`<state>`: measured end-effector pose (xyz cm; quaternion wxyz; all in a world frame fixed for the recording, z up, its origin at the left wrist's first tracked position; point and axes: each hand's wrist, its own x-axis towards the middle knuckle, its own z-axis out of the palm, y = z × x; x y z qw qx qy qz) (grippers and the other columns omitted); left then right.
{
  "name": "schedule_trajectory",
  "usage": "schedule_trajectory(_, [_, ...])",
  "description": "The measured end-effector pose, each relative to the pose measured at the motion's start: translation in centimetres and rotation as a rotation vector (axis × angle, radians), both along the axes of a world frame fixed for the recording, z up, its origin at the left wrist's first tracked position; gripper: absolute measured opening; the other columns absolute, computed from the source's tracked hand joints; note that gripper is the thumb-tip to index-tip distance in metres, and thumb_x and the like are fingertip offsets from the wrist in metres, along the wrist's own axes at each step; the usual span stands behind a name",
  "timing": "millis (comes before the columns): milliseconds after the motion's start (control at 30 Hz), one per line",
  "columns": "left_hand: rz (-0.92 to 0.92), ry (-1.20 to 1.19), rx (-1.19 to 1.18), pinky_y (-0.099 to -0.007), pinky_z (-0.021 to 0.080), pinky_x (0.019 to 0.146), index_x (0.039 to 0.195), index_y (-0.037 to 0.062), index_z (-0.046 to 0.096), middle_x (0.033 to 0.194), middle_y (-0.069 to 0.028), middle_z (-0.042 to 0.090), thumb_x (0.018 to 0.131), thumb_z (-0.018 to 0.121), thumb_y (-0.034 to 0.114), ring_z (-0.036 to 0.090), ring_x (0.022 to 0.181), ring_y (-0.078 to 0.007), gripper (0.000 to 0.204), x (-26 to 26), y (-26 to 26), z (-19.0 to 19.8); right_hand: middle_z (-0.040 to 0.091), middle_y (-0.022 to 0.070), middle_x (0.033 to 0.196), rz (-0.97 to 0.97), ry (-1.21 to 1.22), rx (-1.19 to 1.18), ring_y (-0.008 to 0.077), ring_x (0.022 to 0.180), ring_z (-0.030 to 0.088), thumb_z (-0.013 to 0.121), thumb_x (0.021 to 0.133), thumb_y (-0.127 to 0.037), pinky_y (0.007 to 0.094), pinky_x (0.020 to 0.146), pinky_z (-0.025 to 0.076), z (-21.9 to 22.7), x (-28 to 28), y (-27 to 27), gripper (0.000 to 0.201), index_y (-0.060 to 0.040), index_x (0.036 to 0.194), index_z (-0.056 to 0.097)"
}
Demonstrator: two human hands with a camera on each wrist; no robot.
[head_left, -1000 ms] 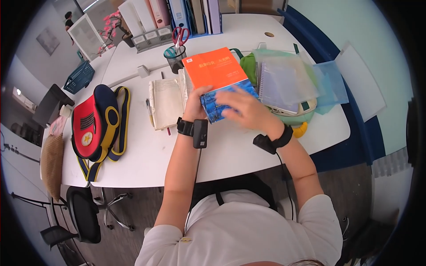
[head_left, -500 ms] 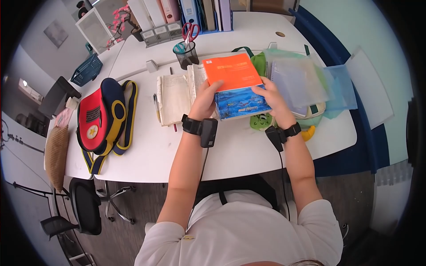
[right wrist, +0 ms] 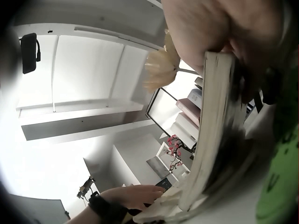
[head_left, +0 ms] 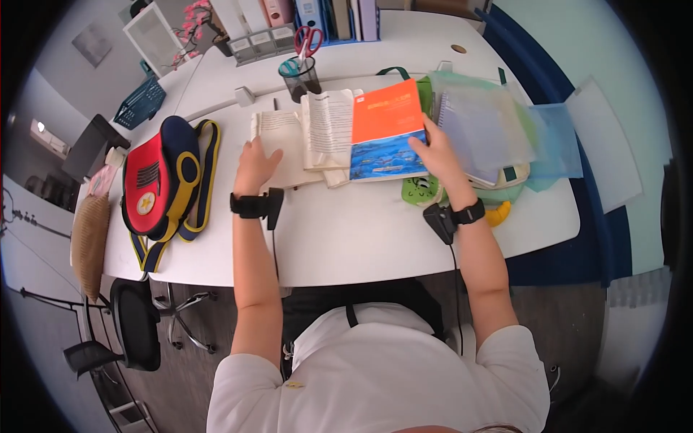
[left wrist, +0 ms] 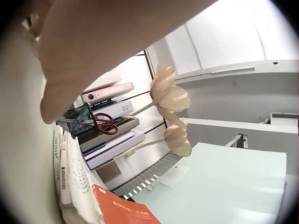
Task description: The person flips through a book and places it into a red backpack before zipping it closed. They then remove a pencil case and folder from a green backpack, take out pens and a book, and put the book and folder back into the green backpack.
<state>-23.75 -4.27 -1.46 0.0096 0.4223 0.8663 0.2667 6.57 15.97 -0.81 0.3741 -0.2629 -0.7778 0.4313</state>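
In the head view the right hand (head_left: pixel 440 153) grips the right edge of an orange and blue book (head_left: pixel 388 119), thumb on the cover. The book's left side lies over worn open pages (head_left: pixel 328 130). At the left edge of a second worn booklet (head_left: pixel 283 144) is the left hand (head_left: pixel 256 164), thumb apart from the fingers; whether it touches the booklet is unclear. The right wrist view shows the right hand (right wrist: pixel 224 28) around the end of the thick book (right wrist: pixel 205 135).
A red and navy bag (head_left: pixel 155 180) stands at the left. Scissors are in a mesh cup (head_left: pixel 299 79) behind the booklets. To the right, clear folders (head_left: pixel 484 130) lie over a green bag, with a green pouch (head_left: pixel 421 190) beside the book.
The left hand has let go of the orange and blue book and moved left to the booklet. The book, still in the right hand, has tilted, and more worn pages show.
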Motion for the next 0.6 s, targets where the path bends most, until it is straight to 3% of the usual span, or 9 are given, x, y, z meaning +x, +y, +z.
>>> schedule_trajectory(33, [-0.029,-0.07,0.008,-0.0442,0.042,0.091,0.123,-0.0042,0.044,0.119,-0.0316,0.045,0.076,0.064,0.03,0.048,0.108,-0.0438,0.061,0.3,-0.3,-0.1,0.052,0.0179,0.119,-0.092,-0.099,0.158,0.0312,0.11,0.051,0.052,0.08,0.002,0.0349,0.093,0.04,-0.1,0.0,-0.1,0.045,0.0014,0.124,0.045])
schedule_trajectory(133, [-0.003,-0.03,0.091,-0.0425,0.041,0.095,0.126,-0.0041,0.042,0.122,-0.0314,0.043,0.077,0.063,0.029,0.045,0.112,-0.0432,0.063,0.4,-0.3,-1.2,0.044,0.0224,0.126,-0.226,0.0,0.591,0.0367,0.118,0.043,0.052,0.079,0.0,0.0383,0.097,0.037,1.1,0.4,-0.5,0.044,0.0003,0.123,0.047])
schedule_trajectory(167, [0.016,-0.053,0.125,-0.0409,0.038,0.098,0.126,-0.0039,0.043,0.123,-0.0312,0.042,0.078,0.063,0.028,0.043,0.116,-0.0419,0.061,0.5,-0.4,-1.6,0.039,0.0229,0.13,-0.221,0.007,0.554,0.0362,0.122,0.037,0.053,0.08,-0.002,0.0398,0.1,0.035,1.7,0.9,-0.3,0.043,-0.0003,0.123,0.047])
schedule_trajectory(267, [-0.034,0.022,0.175,-0.0408,0.037,0.099,0.123,-0.0038,0.046,0.125,-0.0312,0.041,0.078,0.063,0.026,0.044,0.116,-0.0414,0.057,-0.8,-0.6,-2.6,0.039,0.0235,0.13,-0.466,-0.056,0.578,0.0384,0.123,0.035,0.054,0.081,-0.007,0.0424,0.101,0.034,3.2,3.9,1.9,0.043,-0.0009,0.123,0.046])
schedule_trajectory(400, [-0.059,-0.144,0.224,-0.0399,0.035,0.1,0.119,-0.0009,0.052,0.124,-0.0264,0.046,0.078,0.064,0.024,0.043,0.119,-0.0372,0.049,-0.9,-1.3,-1.5,0.034,0.0244,0.133,-0.946,-0.348,0.967,0.0411,0.127,0.027,0.058,0.081,-0.019,0.0544,0.101,0.029,5.4,13.6,8.1,0.053,-0.0012,0.127,0.04])
schedule_trajectory(467, [-0.059,-0.138,0.248,-0.039,0.036,0.098,0.118,-0.0004,0.053,0.122,-0.0249,0.048,0.079,0.064,0.023,0.045,0.117,-0.0352,0.047,-1.1,-1.3,-1.8,0.033,0.025,0.133,-1.255,-0.824,0.645,0.0408,0.129,0.025,0.061,0.079,-0.029,0.0558,0.101,0.028,8.3,17.6,7.9,0.062,0.0008,0.129,0.038])
schedule_trajectory(533, [-0.081,-0.157,0.245,-0.0383,0.036,0.098,0.118,-0.0005,0.053,0.122,-0.0249,0.048,0.079,0.063,0.023,0.045,0.116,-0.0351,0.047,-0.7,-1.4,-1.2,0.038,0.0262,0.129,-1.436,-0.888,0.615,0.0402,0.127,0.029,0.058,0.08,-0.039,0.0528,0.101,0.03,6.9,22.0,10.3,0.066,0.0021,0.129,0.039])
schedule_trajectory(600, [-0.078,-0.18,0.25,-0.0376,0.034,0.1,0.119,-0.0003,0.053,0.123,-0.025,0.048,0.08,0.063,0.023,0.043,0.12,-0.0348,0.047,-0.8,-1.3,-1.3,0.043,0.0248,0.125,-1.278,-0.644,0.374,0.037,0.124,0.035,0.054,0.084,-0.04,0.0502,0.1,0.033,4.9,27.2,13.7,0.063,0.0031,0.127,0.041])
